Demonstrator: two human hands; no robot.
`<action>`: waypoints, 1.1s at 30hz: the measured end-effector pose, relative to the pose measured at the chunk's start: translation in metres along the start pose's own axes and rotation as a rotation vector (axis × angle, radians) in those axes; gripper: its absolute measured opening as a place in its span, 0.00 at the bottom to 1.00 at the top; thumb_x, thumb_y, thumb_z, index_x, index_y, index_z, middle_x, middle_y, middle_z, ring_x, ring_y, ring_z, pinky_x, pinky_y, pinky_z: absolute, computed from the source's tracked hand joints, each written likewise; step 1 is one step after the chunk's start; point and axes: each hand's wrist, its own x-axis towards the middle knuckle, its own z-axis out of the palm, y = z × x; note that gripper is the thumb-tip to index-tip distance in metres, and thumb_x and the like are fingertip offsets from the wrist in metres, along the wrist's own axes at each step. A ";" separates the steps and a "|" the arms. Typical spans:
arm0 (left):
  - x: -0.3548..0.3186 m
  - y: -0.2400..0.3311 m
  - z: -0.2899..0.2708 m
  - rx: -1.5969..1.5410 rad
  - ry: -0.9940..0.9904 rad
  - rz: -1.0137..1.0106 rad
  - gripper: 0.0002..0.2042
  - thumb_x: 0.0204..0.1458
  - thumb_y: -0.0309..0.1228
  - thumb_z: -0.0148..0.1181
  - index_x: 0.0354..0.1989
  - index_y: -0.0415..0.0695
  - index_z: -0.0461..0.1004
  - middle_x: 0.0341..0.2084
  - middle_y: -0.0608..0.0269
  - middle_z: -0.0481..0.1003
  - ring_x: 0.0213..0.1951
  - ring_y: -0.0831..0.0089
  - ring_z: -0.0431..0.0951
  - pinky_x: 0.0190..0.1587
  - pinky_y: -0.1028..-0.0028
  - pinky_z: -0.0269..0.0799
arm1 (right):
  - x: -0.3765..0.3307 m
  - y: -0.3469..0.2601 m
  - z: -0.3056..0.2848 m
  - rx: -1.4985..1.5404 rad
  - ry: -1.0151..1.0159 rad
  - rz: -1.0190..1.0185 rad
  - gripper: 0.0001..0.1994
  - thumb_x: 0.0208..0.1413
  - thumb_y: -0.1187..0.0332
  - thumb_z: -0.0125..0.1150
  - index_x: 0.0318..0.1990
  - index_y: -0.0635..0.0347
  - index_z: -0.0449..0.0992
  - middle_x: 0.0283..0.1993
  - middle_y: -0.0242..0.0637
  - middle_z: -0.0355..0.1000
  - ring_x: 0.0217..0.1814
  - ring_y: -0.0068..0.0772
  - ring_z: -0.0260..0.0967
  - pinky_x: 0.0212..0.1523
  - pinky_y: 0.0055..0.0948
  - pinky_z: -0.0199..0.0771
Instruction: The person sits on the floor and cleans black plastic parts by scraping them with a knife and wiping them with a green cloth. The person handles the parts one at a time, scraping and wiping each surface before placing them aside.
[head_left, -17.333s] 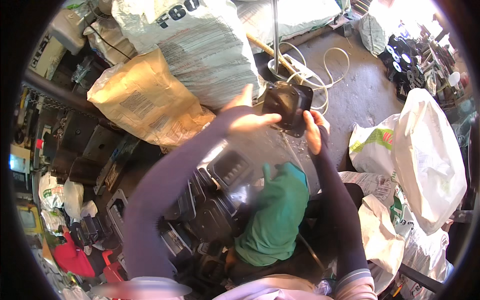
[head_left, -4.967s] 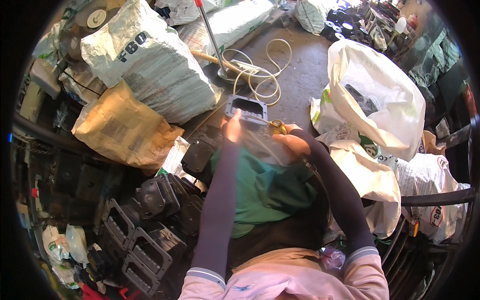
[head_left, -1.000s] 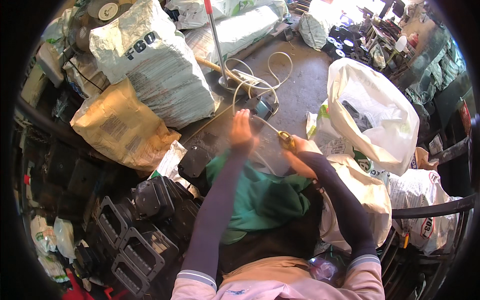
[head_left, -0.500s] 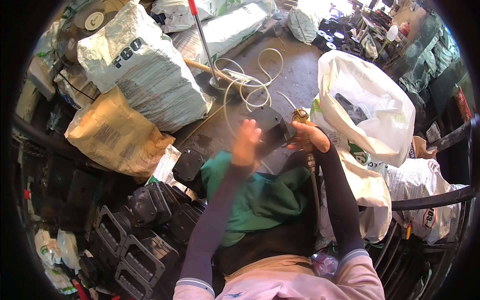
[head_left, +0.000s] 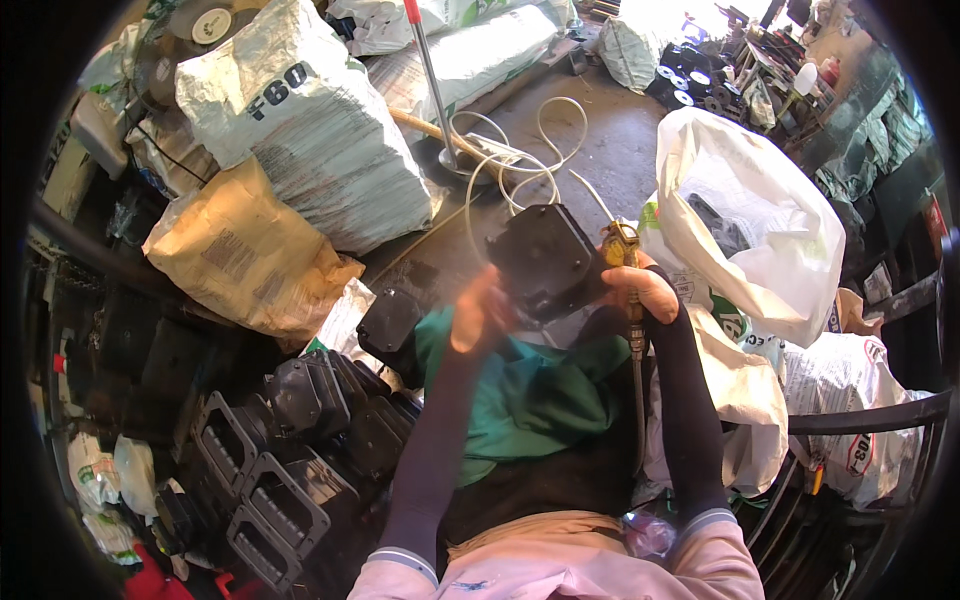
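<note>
A black plastic housing [head_left: 545, 258], squarish with a ribbed face, is held up in front of me above a green cloth [head_left: 530, 390] on my lap. My left hand [head_left: 480, 315], blurred by motion, grips its lower left edge. My right hand [head_left: 645, 292] is shut on a brass blow gun [head_left: 622, 245] just right of the housing; its thin nozzle points up and left, and a hose [head_left: 636, 400] runs down from it along my forearm.
Several black plastic housings [head_left: 300, 440] are piled at lower left. A tan paper sack [head_left: 240, 255] and a white woven sack [head_left: 310, 130] lie behind them. An open white bag [head_left: 750, 220] stands at right. A white hose coil [head_left: 510, 150] and a pole stand [head_left: 450, 160] sit on the concrete floor.
The black housing has come up and closer to me, turning its ribbed face toward the camera. My left hand shifted to its lower left edge; the right hand keeps the blow gun beside it.
</note>
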 end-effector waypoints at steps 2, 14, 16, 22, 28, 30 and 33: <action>0.004 0.001 0.009 0.038 0.020 -0.011 0.24 0.56 0.40 0.60 0.58 0.41 0.68 0.50 0.58 0.74 0.49 0.64 0.74 0.53 0.63 0.70 | 0.005 0.004 0.002 -0.081 0.042 -0.005 0.24 0.53 0.72 0.63 0.58 0.63 0.66 0.49 0.39 0.68 0.44 0.32 0.72 0.39 0.37 0.81; 0.058 0.040 -0.002 0.319 0.592 0.451 0.29 0.50 0.30 0.67 0.59 0.31 0.65 0.52 0.51 0.73 0.53 0.65 0.74 0.59 0.71 0.65 | -0.048 0.017 0.077 -1.021 0.197 0.026 0.19 0.58 0.61 0.62 0.51 0.64 0.72 0.36 0.48 0.78 0.38 0.44 0.77 0.41 0.38 0.75; 0.059 0.036 -0.001 0.384 0.668 0.463 0.34 0.48 0.30 0.69 0.63 0.31 0.61 0.56 0.48 0.70 0.56 0.63 0.71 0.62 0.69 0.62 | -0.046 0.016 0.088 -1.160 0.195 -0.041 0.19 0.57 0.61 0.62 0.52 0.63 0.72 0.38 0.53 0.77 0.40 0.51 0.78 0.42 0.40 0.75; 0.056 0.025 0.010 0.639 0.780 0.518 0.43 0.45 0.31 0.73 0.67 0.29 0.53 0.65 0.44 0.60 0.66 0.59 0.60 0.67 0.67 0.53 | -0.018 0.004 0.104 -1.241 0.193 0.053 0.15 0.56 0.60 0.61 0.47 0.59 0.74 0.38 0.54 0.77 0.43 0.56 0.76 0.44 0.44 0.75; 0.060 0.021 -0.006 0.645 0.697 0.640 0.45 0.44 0.33 0.74 0.67 0.28 0.52 0.65 0.42 0.59 0.67 0.58 0.58 0.68 0.67 0.52 | -0.009 0.000 0.114 -1.232 0.158 0.031 0.18 0.55 0.61 0.60 0.49 0.60 0.72 0.39 0.57 0.76 0.45 0.59 0.75 0.44 0.47 0.75; 0.061 0.020 -0.012 0.682 0.704 0.615 0.45 0.43 0.32 0.74 0.67 0.28 0.52 0.65 0.42 0.59 0.66 0.58 0.59 0.67 0.67 0.53 | -0.006 0.001 0.119 -1.244 0.082 -0.111 0.17 0.55 0.61 0.61 0.48 0.61 0.71 0.39 0.58 0.76 0.44 0.61 0.75 0.45 0.48 0.75; 0.064 0.020 -0.018 0.785 0.769 0.562 0.44 0.43 0.30 0.74 0.66 0.29 0.54 0.62 0.44 0.63 0.63 0.59 0.63 0.65 0.66 0.56 | 0.003 -0.001 0.122 -1.323 0.204 -0.072 0.17 0.55 0.60 0.61 0.47 0.61 0.70 0.37 0.59 0.76 0.44 0.63 0.74 0.45 0.50 0.74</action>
